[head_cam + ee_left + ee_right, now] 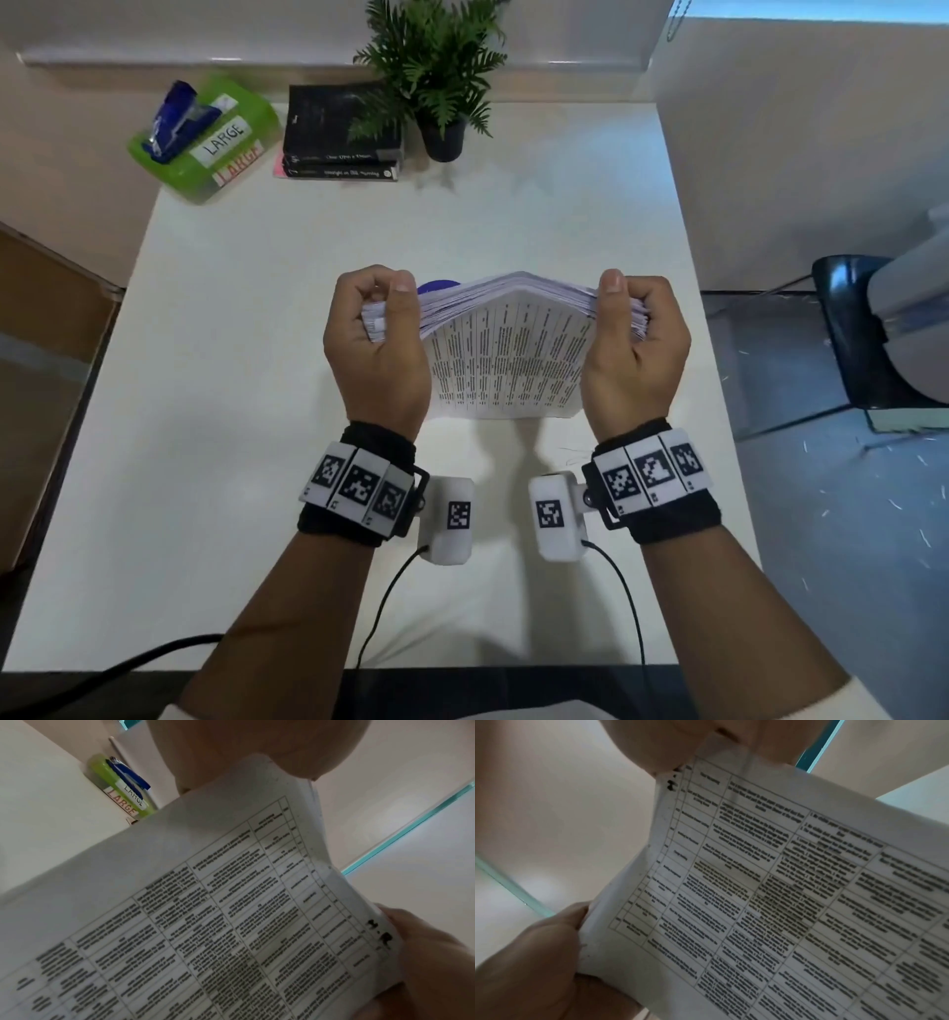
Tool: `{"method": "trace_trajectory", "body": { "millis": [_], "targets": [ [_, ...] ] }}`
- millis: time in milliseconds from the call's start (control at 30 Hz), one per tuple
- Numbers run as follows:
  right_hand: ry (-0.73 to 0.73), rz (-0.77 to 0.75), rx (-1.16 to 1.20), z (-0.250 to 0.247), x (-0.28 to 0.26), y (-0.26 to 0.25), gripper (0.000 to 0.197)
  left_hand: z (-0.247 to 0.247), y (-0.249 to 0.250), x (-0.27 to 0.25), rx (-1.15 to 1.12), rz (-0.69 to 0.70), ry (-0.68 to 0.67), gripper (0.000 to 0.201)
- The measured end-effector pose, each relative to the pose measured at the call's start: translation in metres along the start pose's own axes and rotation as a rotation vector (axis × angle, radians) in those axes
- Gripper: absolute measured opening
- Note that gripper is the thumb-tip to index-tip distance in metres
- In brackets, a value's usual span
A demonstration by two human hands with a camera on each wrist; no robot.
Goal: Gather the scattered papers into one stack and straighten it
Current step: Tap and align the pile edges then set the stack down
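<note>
A thick stack of printed papers (506, 354) stands on edge above the middle of the white table (246, 390), bowed upward along its top edge. My left hand (377, 336) grips its left end with the thumb on the near face. At the stack's right end my right hand (634, 342) grips the same way. A printed table of text faces me. Both wrist views are filled by this printed sheet (205, 923) (770, 902), with a thumb (257, 746) at its top corner and fingers (539, 953) along its side edge.
At the table's back stand a green box (205, 139) labelled LARGE, two stacked black books (341, 136) and a potted plant (436, 77). A dark chair (862, 339) stands off the right edge. Something blue-purple (436, 284) shows just behind the stack.
</note>
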State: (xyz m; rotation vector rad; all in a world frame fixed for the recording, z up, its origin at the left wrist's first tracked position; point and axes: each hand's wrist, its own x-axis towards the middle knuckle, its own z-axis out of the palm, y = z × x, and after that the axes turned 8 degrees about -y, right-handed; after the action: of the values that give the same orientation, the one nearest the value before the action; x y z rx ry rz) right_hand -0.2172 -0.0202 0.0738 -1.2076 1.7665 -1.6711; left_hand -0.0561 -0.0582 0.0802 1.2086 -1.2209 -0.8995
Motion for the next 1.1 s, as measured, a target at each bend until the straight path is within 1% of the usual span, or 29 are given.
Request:
{"method": "trace_trajectory", "body": {
  "millis": [100, 167, 267, 367, 433, 500, 567, 633, 733, 767, 800, 833, 933, 967, 1000, 1033, 1067, 1100],
  "targets": [
    [-0.041, 0.004, 0.025, -0.005, 0.001, 0.001, 0.012, -0.007, 0.001, 0.004, 0.015, -0.014, -0.040, 0.013],
    [-0.055, 0.010, 0.042, -0.007, 0.002, -0.001, 0.010, -0.012, 0.002, 0.009, 0.027, -0.028, -0.072, 0.014],
    [-0.065, 0.040, 0.091, -0.009, 0.001, -0.004, 0.011, -0.015, 0.003, 0.011, 0.020, -0.037, -0.119, 0.017],
    [-0.090, 0.082, 0.124, -0.008, -0.004, -0.004, 0.020, -0.017, 0.003, 0.008, 0.026, -0.029, -0.166, 0.021],
    [-0.106, 0.096, 0.116, -0.007, -0.005, -0.003, 0.024, -0.018, 0.000, 0.007, 0.029, -0.042, -0.175, 0.019],
    [-0.107, 0.094, 0.122, -0.005, -0.005, -0.003, 0.023, -0.020, -0.003, 0.008, 0.033, -0.056, -0.173, 0.018],
    [-0.112, 0.084, 0.119, -0.005, -0.005, -0.004, 0.022, -0.020, -0.004, 0.009, 0.043, -0.066, -0.145, 0.020],
    [-0.164, 0.072, 0.125, -0.007, -0.006, -0.004, 0.028, -0.019, -0.005, 0.011, 0.057, -0.077, -0.109, 0.025],
    [-0.306, 0.041, 0.093, -0.013, -0.005, -0.001, 0.054, -0.017, -0.003, 0.016, 0.063, -0.108, -0.072, 0.034],
    [-0.336, 0.025, 0.060, -0.015, -0.003, 0.000, 0.059, -0.015, -0.003, 0.019, 0.070, -0.121, -0.060, 0.037],
    [-0.355, 0.014, 0.030, -0.016, -0.001, 0.001, 0.060, -0.014, -0.001, 0.022, 0.082, -0.139, -0.053, 0.039],
    [-0.368, 0.008, 0.009, -0.017, 0.002, 0.001, 0.055, -0.013, 0.000, 0.023, 0.093, -0.162, -0.052, 0.040],
    [-0.377, 0.011, 0.013, -0.016, 0.006, 0.000, 0.030, -0.011, 0.008, 0.025, 0.089, -0.209, -0.073, 0.041],
    [-0.362, 0.012, 0.022, -0.016, 0.006, -0.002, 0.026, -0.012, 0.012, 0.024, 0.070, -0.202, -0.102, 0.040],
    [-0.344, 0.009, 0.027, -0.016, 0.007, -0.003, 0.024, -0.015, 0.015, 0.024, 0.038, -0.187, -0.161, 0.040],
    [-0.327, 0.007, 0.034, -0.018, 0.007, -0.004, 0.023, -0.020, 0.017, 0.023, -0.014, -0.163, -0.259, 0.044],
    [-0.314, 0.008, 0.045, -0.021, 0.008, -0.005, 0.023, -0.027, 0.016, 0.022, -0.076, -0.127, -0.375, 0.056],
    [-0.301, 0.007, 0.057, -0.025, 0.009, -0.006, 0.023, -0.035, 0.014, 0.020, -0.106, -0.086, -0.488, 0.074]
  ]
}}
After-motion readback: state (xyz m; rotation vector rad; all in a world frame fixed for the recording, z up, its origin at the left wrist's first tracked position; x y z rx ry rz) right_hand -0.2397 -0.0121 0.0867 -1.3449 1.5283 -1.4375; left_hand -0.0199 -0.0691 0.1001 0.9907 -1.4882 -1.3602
